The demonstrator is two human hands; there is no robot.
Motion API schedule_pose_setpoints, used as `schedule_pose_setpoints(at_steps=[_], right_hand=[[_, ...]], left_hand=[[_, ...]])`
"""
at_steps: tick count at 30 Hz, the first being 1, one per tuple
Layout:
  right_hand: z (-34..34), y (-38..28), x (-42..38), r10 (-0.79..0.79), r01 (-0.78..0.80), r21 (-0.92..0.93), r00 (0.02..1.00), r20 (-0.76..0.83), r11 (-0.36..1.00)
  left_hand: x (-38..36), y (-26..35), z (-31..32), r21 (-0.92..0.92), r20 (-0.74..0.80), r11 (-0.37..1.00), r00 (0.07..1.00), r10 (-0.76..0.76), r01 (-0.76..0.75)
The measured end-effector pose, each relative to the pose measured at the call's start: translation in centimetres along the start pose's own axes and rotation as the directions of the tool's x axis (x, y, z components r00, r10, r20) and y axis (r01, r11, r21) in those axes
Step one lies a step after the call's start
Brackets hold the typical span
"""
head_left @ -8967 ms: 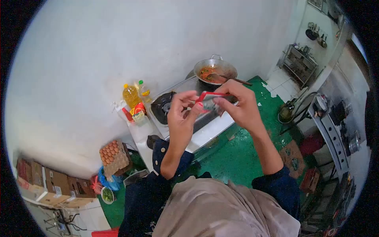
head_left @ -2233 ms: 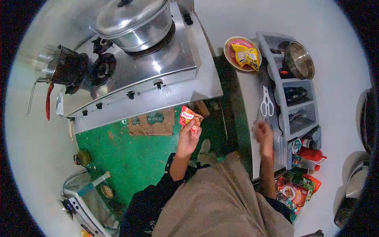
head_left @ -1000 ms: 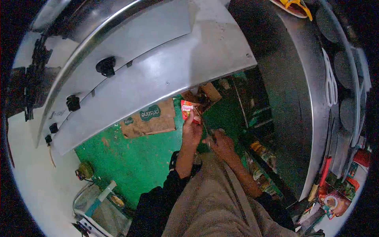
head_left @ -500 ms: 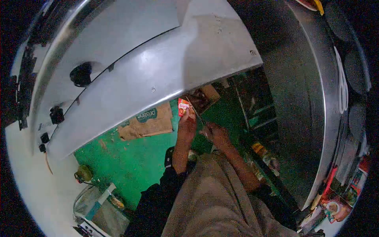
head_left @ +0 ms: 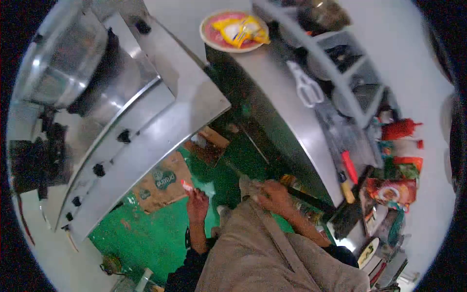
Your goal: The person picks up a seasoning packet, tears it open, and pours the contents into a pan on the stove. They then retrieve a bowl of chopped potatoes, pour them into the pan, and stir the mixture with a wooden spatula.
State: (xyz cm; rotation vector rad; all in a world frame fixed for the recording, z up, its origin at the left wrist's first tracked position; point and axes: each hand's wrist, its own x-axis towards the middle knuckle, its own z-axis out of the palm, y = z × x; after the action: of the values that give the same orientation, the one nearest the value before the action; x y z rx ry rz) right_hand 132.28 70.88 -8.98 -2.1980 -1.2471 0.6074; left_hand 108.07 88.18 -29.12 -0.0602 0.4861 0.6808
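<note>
My left hand is low over the green floor and pinches a small red sachet between its fingertips. My right hand is a hand's width to the right, by my beige garment. Its fingers are curled around what looks like a thin knife, which is blurred here. The two hands are apart and both sit below the front edge of the steel stove.
A large pot stands on the stove. The steel counter at right carries a plate with a yellow packet, white scissors, a red-handled knife, a rack, a red bottle and packets. Cardboard lies on the floor.
My view has pulled back from under the stove edge, so the counter and pot show again. My hands have moved apart and lower, and the sachet is still in my left hand.
</note>
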Motion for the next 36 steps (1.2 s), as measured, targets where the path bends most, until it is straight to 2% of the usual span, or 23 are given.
schedule_pose_setpoints(at_steps=[2,3,4,6,8,11,14,16,17,19,20,21,24,25,27,28,30,31,32,33,34,35,36], right_hand=[[-4.8,0.5,-1.6,-0.004,-0.007,-0.041,0.966,-0.257,0.999],[-10.1,-3.0,-1.3,0.096,-0.122,-0.088,0.964,-0.249,0.989],[-11.5,-1.7,-1.2,0.02,-0.101,-0.173,0.907,-0.421,0.98],[-15.7,-1.6,0.9,0.125,-0.284,-0.283,0.874,-0.47,0.916],[-17.5,0.4,4.9,0.118,-0.306,-0.387,0.891,-0.437,0.87],[-19.9,-0.1,9.8,-0.019,-0.228,-0.447,0.875,-0.483,0.865],[-20.0,2.2,15.3,0.097,-0.364,-0.439,0.848,-0.522,0.821],[-19.7,8.7,18.4,-0.1,-0.173,-0.597,0.913,-0.395,0.783],[-20.3,6.8,17.5,-0.079,-0.175,-0.656,0.938,-0.338,0.734],[-18.8,15.8,19.7,-0.273,-0.012,-0.618,0.89,-0.365,0.786],[-19.4,14.1,20.7,-0.304,0.026,-0.626,0.889,-0.342,0.779],[-19.4,11.5,21.3,-0.345,0.06,-0.641,0.879,-0.329,0.765],[-16.1,-1.7,18.9,-0.56,0.279,-0.622,0.767,-0.314,0.731],[-14.1,-6.1,17.0,-0.626,0.378,-0.589,0.722,-0.295,0.714],[-9.7,-13.2,12.8,-0.739,0.565,-0.513,0.63,-0.237,0.646],[-6.8,-14.3,15.8,-0.738,0.648,-0.392,0.661,-0.137,0.653],[-1.1,-20.8,12.2,-0.808,0.802,-0.205,0.584,0.073,0.561],[2.1,-24.3,9.4,-0.838,0.857,-0.082,0.514,0.184,0.508],[5.6,-29.0,4.8,-0.882,0.91,0.056,0.381,0.276,0.41],[8.6,-34.3,-1.6,-0.941,0.943,0.222,0.179,0.286,0.247],[11.4,-38.9,-7.1,-0.953,0.944,0.299,0.047,0.299,0.141],[13.9,-42.5,-12.6,-0.931,0.907,0.396,-0.015,0.365,0.141],[17.3,-44.8,-17.1,-0.923,0.953,0.29,-0.033,0.384,0.086]], left_hand=[[-5.5,0.1,7.4,-0.181,-0.08,0.983,0.996,-0.047,0.032],[-7.8,0.4,9.5,-0.161,-0.074,0.986,0.996,-0.058,0.046],[-10.1,0.6,11.5,-0.144,-0.074,0.988,0.995,-0.063,0.052],[-13.8,0.6,15.7,-0.081,-0.007,0.995,0.998,-0.056,0.055],[-16.7,1.7,18.2,-0.046,0.011,0.998,0.999,-0.03,0.031],[-19.8,2.0,20.6,-0.022,-0.003,0.999,0.999,0.041,-0.041],[-22.6,1.9,22.4,-0.018,-0.056,0.976,0.975,0.214,-0.215],[-23.7,1.5,22.4,-0.106,0.037,0.956,0.96,0.278,-0.273],[-25.1,1.4,21.9,-0.147,0.065,0.93,0.935,0.348,-0.336],[-27.1,0.8,20.9,-0.224,0.088,0.873,0.883,0.461,-0.434],[-28.0,0.9,20.0,-0.276,0.099,0.827,0.842,0.53,-0.489],[-29.4,0.4,20.1,-0.279,0.012,0.78,0.81,0.586,-0.56],[-37.5,-0.1,17.4,-0.364,-0.14,0.598,0.677,0.722,-0.714],[-40.8,-0.1,16.2,-0.395,-0.161,0.552,0.647,0.745,-0.734],[-48.5,0.1,13.4,-0.429,-0.09,0.408,0.488,0.868,-0.806],[-45.7,1.6,16.8,-0.388,-0.124,0.335,0.409,0.904,-0.859],[-49.5,1.9,15.1,-0.369,-0.194,0.177,0.262,0.945,-0.912],[-51.4,1.7,13.8,-0.37,-0.218,0.105,0.196,0.956,-0.923],[-54.8,0.9,11.6,-0.374,-0.239,0.037,0.135,0.962,-0.927],[-58.4,0.2,9.8,-0.365,-0.262,-0.025,0.076,0.962,-0.931],[-61.9,-0.3,8.7,-0.334,-0.325,-0.058,0.057,0.944,-0.941],[-66.5,-1.1,7.9,-0.32,-0.373,-0.119,0.01,0.928,-0.94],[-70.1,-1.4,7.0,-0.294,-0.413,-0.179,-0.044,0.91,-0.939]])
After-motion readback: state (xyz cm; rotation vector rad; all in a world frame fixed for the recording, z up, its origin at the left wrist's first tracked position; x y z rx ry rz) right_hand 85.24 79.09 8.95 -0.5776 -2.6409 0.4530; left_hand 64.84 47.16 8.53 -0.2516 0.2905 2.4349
